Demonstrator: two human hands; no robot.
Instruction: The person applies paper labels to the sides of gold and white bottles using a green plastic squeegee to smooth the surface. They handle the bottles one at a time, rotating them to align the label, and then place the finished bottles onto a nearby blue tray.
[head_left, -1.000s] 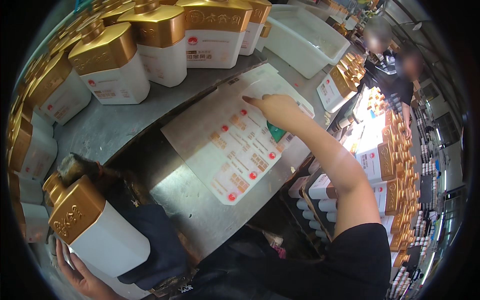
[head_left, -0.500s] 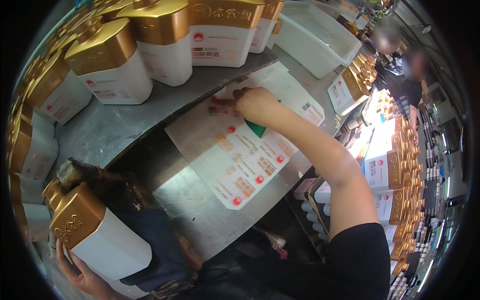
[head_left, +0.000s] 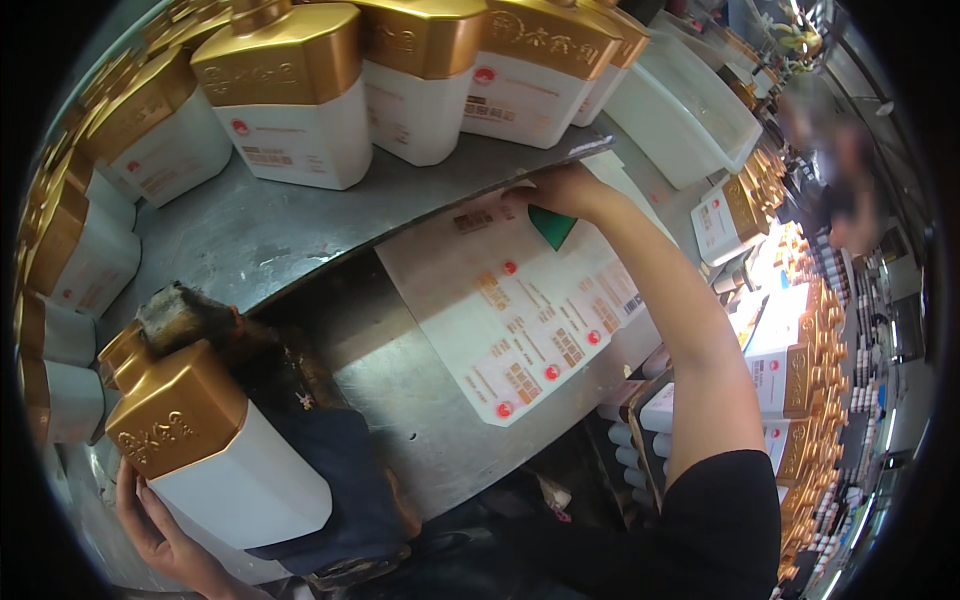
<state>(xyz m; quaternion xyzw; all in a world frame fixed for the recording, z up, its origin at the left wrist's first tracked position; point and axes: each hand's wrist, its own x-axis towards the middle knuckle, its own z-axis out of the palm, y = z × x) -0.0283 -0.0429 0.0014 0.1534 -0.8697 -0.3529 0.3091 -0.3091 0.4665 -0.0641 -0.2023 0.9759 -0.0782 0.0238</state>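
Note:
A white bottle with a gold top lies tilted on a dark cloth-covered rest at the lower left. The fingers of my left hand curl against its gold shoulder and steady it; the bottle's visible white side is plain. My right hand is over the far edge of a pale sheet of printed labels, fingers bent down at the sheet. From under that hand sticks a flat green scraper, partly hidden by the palm. The fingertips are mostly in shadow.
Gold-topped white bottles with printed fronts crowd a raised metal shelf along the far left. Behind the sheet stands a translucent white tub. More bottles line the right side. People are farther back.
My right hand has slid away from a printed label toward the sheet's far edge, the green scraper moving along with it. The view has shifted slightly; my left hand stays on the bottle.

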